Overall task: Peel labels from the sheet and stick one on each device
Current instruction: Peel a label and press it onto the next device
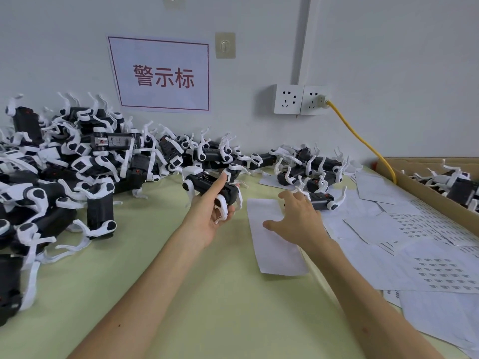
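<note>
Device [201, 183], glossy black, white-legged

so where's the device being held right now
Head view, centre: the left hand holds the device above the green table, just left of the white sheet under the right hand.

Red-bordered wall sign [162, 75] reading "警示标", label sheets [440, 274] print seemingly too small to read

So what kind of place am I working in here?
Likely a small factory labelling bench: a heap of identical black-and-white devices, loose label sheets, and a carton of more.
</note>
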